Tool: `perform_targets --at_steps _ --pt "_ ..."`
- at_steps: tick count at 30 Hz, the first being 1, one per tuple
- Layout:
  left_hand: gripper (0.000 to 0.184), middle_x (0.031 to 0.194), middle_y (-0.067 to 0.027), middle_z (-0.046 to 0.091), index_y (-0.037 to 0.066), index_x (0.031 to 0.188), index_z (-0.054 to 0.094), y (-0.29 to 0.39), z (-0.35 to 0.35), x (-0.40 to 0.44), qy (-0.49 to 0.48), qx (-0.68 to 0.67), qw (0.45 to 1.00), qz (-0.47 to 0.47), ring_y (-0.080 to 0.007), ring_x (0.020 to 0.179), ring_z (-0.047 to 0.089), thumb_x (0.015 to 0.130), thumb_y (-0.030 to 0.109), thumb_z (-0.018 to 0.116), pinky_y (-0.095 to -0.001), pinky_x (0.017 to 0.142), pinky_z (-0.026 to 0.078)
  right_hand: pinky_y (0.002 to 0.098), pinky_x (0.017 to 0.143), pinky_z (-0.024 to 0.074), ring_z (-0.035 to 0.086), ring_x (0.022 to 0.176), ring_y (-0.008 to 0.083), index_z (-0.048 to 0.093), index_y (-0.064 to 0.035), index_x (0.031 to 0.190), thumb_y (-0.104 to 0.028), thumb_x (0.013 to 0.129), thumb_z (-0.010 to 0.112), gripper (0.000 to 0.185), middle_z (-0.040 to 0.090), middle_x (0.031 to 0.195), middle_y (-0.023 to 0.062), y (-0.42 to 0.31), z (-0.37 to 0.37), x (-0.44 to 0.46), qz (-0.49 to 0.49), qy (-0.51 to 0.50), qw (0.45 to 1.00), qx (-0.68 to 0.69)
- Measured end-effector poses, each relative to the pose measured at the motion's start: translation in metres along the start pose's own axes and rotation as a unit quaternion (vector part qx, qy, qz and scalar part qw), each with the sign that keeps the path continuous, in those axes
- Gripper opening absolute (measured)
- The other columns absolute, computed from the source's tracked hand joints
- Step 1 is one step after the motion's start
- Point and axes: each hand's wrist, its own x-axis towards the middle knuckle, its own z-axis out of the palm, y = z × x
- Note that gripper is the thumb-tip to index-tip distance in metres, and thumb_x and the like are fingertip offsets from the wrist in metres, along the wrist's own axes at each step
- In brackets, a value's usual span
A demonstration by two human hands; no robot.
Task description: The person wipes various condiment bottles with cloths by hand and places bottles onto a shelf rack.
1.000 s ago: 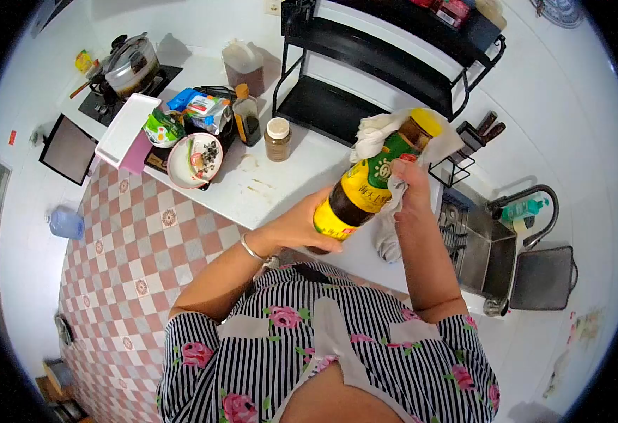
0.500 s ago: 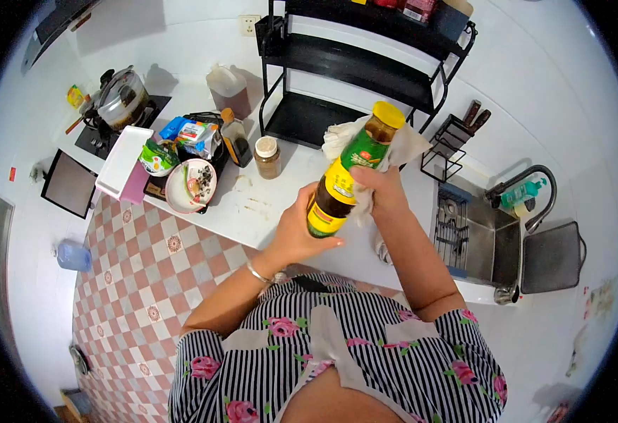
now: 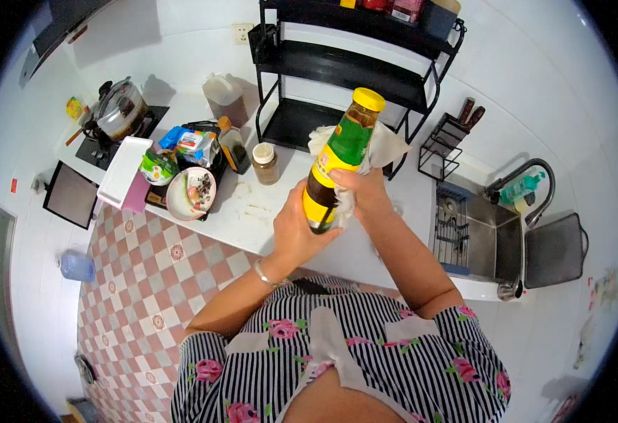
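Note:
A dark sauce bottle (image 3: 321,189) with a yellow cap and a green and yellow label tilts in front of me, above the counter. Around its lower end wraps my left hand (image 3: 299,224), closed. My right hand (image 3: 362,190) is closed on a whitish cloth (image 3: 386,146), with the thumb pressed on the bottle's label and the cloth lying against its far side. The fingers behind the bottle are partly hidden. Left of the bottle, a brown jar with a white lid (image 3: 265,166) stands on the counter.
A black rack (image 3: 344,67) stands at the back. To the right are a knife holder (image 3: 441,144) and a sink (image 3: 501,243) with a black faucet (image 3: 550,185). On the left are a bowl (image 3: 175,208), food packets (image 3: 157,168), a small bottle (image 3: 233,149) and a pot (image 3: 120,113).
The bottle has turned in my hands, so its label shows a different side. Both hands and the cloth have shifted slightly left in view.

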Motion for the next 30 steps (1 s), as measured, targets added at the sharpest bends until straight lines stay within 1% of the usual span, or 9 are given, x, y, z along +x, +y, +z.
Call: perform_targets --at_steps 5,10,13,16,19,20,23,27,30 --pt "0.075 0.108 -0.0069 0.060 0.002 0.123 0.046 -0.012 -0.023 0.016 -0.250 -0.276 0.922 -0.107 -0.0159 0.101 0.056 0.060 0.015 0.084 -0.0324 0.088 0.045 0.0329 0.087 0.0506 0.062 0.094 0.0185 0.053 -0.0049 0.118 -0.019 0.069 0.074 0.055 0.062 0.103 0.0077 0.005 -0.005 -0.006 0.036 -0.045 0.997 0.051" --pt "0.075 0.095 -0.0167 0.066 0.004 0.123 0.046 -0.009 0.003 0.009 0.029 0.063 0.997 -0.019 -0.0348 0.083 0.066 0.060 0.022 0.084 -0.0402 0.074 0.052 0.0323 0.085 0.0508 0.062 0.094 0.0173 0.052 -0.0053 0.118 -0.007 0.069 0.074 0.053 0.062 0.104 0.0075 0.011 0.016 -0.009 -0.031 0.043 0.993 -0.107" --pt "0.080 0.101 -0.0195 0.063 0.003 0.124 0.044 -0.006 0.008 0.008 0.072 0.093 0.992 -0.052 -0.0364 0.090 0.064 0.060 0.027 0.084 -0.0415 0.077 0.052 0.0315 0.080 0.0527 0.063 0.088 0.0161 0.053 -0.0054 0.116 -0.002 0.064 0.079 0.059 0.063 0.101 0.0068 0.008 0.020 -0.001 -0.102 0.030 0.993 -0.047" --pt "0.080 0.107 -0.0168 0.061 0.002 0.126 0.043 0.009 -0.006 0.008 0.000 0.084 0.996 0.032 -0.0302 0.095 0.064 0.061 0.023 0.084 -0.0373 0.081 0.051 0.0333 0.084 0.0529 0.064 0.092 0.0194 0.054 -0.0047 0.116 -0.004 0.067 0.076 0.054 0.064 0.103 0.0091 0.005 -0.006 0.004 0.017 -0.032 0.997 0.063" --pt "0.077 0.110 -0.0116 0.059 0.002 0.124 0.044 -0.011 -0.016 0.022 -0.190 -0.312 0.929 -0.053 -0.0212 0.097 0.061 0.062 0.020 0.084 -0.0324 0.085 0.048 0.0352 0.086 0.0528 0.065 0.094 0.0217 0.053 -0.0029 0.117 -0.005 0.069 0.073 0.053 0.064 0.105 0.0103 0.011 -0.022 0.002 0.044 -0.079 0.985 0.148" --pt "0.072 0.106 -0.0054 0.059 0.002 0.121 0.047 -0.011 -0.021 0.021 -0.234 -0.284 0.925 -0.092 -0.0144 0.094 0.057 0.062 0.017 0.084 -0.0290 0.086 0.046 0.0350 0.086 0.0527 0.065 0.095 0.0212 0.053 -0.0028 0.117 -0.005 0.069 0.073 0.053 0.064 0.106 0.0098 0.017 -0.021 0.000 0.038 -0.077 0.985 0.148" --pt "0.077 0.107 -0.0077 0.061 0.003 0.124 0.046 -0.023 -0.008 0.015 -0.172 -0.224 0.957 -0.061 -0.0190 0.095 0.060 0.060 0.016 0.085 -0.0318 0.085 0.047 0.0338 0.086 0.0525 0.064 0.094 0.0197 0.053 -0.0031 0.117 -0.003 0.069 0.073 0.052 0.064 0.106 0.0079 0.018 -0.010 0.001 0.017 -0.033 0.993 0.113" --pt "0.078 0.095 -0.0149 0.063 0.001 0.125 0.044 -0.007 0.002 0.019 0.016 0.052 0.998 -0.011 -0.0263 0.083 0.064 0.058 0.013 0.083 -0.0352 0.076 0.051 0.0330 0.084 0.0524 0.063 0.093 0.0184 0.053 -0.0035 0.117 0.002 0.068 0.073 0.053 0.063 0.106 0.0064 0.034 0.009 -0.008 -0.113 0.039 0.991 -0.064" --pt "0.084 0.099 -0.0182 0.061 0.001 0.127 0.038 0.002 0.003 0.016 0.042 0.151 0.988 0.007 -0.0282 0.088 0.063 0.058 0.014 0.083 -0.0355 0.078 0.050 0.0326 0.086 0.0520 0.063 0.097 0.0193 0.052 -0.0038 0.119 0.004 0.067 0.073 0.057 0.063 0.108 0.0075 0.022 0.003 -0.002 -0.018 0.000 0.998 0.053"
